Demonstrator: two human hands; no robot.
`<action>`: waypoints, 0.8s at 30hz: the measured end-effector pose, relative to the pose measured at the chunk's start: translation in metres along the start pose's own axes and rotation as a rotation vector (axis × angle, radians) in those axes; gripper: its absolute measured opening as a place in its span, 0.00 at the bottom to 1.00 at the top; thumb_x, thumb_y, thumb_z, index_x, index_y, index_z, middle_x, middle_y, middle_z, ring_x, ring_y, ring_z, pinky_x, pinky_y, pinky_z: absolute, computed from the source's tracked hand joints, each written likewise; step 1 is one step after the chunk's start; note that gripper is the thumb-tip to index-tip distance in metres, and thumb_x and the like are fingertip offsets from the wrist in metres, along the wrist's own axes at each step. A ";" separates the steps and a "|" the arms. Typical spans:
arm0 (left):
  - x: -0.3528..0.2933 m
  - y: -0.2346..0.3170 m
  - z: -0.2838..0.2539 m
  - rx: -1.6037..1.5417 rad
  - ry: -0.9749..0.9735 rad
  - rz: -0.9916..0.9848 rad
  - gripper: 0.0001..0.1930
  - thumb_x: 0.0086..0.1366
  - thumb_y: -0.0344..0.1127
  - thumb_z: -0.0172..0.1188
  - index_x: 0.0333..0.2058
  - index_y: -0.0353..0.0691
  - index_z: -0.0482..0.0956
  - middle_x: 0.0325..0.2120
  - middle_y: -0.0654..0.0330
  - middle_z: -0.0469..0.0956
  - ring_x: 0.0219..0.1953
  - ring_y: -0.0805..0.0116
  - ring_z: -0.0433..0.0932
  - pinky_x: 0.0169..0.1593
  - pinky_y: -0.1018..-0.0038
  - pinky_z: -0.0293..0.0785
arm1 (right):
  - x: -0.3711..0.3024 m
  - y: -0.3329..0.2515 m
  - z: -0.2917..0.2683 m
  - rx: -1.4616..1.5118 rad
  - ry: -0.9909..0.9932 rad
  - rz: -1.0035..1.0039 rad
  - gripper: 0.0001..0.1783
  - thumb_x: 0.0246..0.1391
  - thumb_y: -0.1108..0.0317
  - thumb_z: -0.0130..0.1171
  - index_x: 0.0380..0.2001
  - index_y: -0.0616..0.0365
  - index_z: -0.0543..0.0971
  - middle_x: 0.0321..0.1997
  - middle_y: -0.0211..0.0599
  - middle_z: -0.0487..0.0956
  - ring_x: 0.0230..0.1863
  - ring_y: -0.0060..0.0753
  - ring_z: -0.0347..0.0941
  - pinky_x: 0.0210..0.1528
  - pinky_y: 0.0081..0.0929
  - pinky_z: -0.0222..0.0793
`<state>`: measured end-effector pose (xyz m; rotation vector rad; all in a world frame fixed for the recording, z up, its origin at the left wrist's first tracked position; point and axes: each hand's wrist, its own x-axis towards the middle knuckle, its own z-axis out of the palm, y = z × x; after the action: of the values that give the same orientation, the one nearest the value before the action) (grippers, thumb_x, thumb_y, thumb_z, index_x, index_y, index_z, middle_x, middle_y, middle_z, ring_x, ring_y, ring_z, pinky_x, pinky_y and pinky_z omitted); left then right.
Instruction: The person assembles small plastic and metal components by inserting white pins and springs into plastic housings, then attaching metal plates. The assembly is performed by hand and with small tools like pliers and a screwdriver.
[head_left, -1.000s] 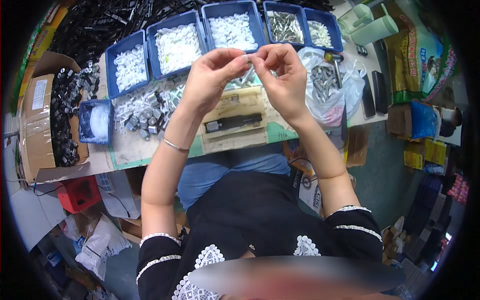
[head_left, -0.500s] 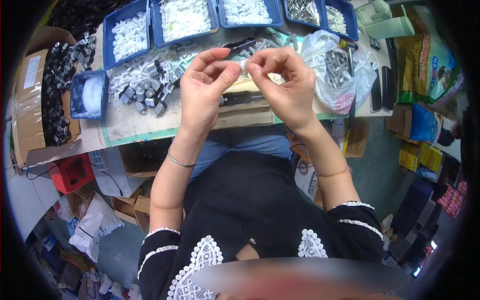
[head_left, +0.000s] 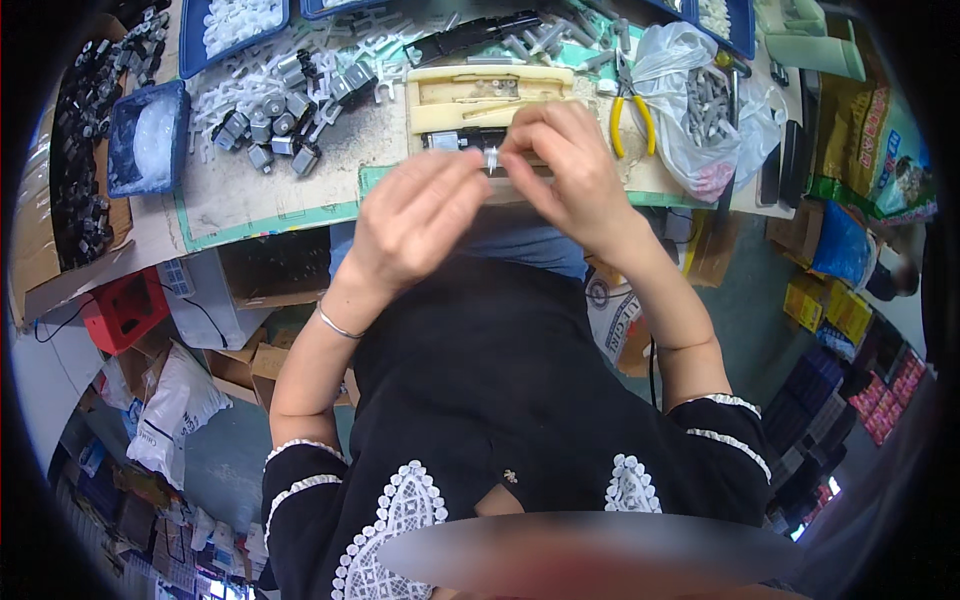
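A small white plastic part [head_left: 491, 158] sits between the fingertips of both my hands, just over the table's front edge. My left hand [head_left: 418, 218] pinches it from the left, slightly blurred by motion. From the other side, my right hand [head_left: 572, 178] grips it between thumb and forefinger. Just behind my fingers is a cream block-shaped fixture [head_left: 470, 118] with slots, and a dark part with a silver section [head_left: 452, 140] lies along its near side, partly hidden by my hands.
Small silver-and-black motor-like parts [head_left: 272, 125] lie heaped at left among white pieces. Yellow-handled pliers [head_left: 648, 128] rest beside a plastic bag [head_left: 664, 62] of grey parts. Left stands a blue tray [head_left: 122, 120]; another blue bin [head_left: 188, 40] holds white pieces. Behind the fixture lies a black part [head_left: 470, 40].
Both hands have come down nearer my body, still holding the white part together. The view has shifted, so the fixture and pliers now show more fully.
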<state>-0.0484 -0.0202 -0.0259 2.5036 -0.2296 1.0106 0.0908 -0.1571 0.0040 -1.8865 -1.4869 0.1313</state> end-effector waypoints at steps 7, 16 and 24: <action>-0.011 -0.015 -0.002 0.009 -0.095 -0.143 0.12 0.48 0.28 0.63 0.34 0.35 0.78 0.34 0.57 0.78 0.37 0.62 0.77 0.40 0.68 0.74 | 0.010 0.022 0.021 -0.233 -0.021 -0.242 0.07 0.42 0.69 0.59 0.27 0.55 0.73 0.38 0.31 0.72 0.43 0.34 0.68 0.47 0.31 0.63; -0.005 -0.014 0.007 0.157 -0.141 -0.113 0.11 0.49 0.36 0.63 0.34 0.44 0.79 0.31 0.65 0.74 0.33 0.70 0.73 0.38 0.71 0.65 | 0.012 0.022 0.020 -0.237 -0.039 -0.175 0.10 0.41 0.67 0.61 0.29 0.55 0.73 0.38 0.32 0.72 0.43 0.35 0.67 0.48 0.32 0.59; 0.012 -0.013 0.010 0.124 -0.124 -0.169 0.07 0.47 0.36 0.64 0.23 0.46 0.75 0.27 0.66 0.71 0.32 0.68 0.71 0.39 0.70 0.58 | 0.059 0.048 -0.054 -0.124 0.225 0.082 0.08 0.45 0.65 0.64 0.25 0.59 0.78 0.27 0.36 0.77 0.32 0.36 0.71 0.37 0.29 0.65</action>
<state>-0.0299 -0.0124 -0.0281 2.6485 0.0081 0.8261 0.1753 -0.1336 0.0360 -1.9888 -1.2921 -0.1349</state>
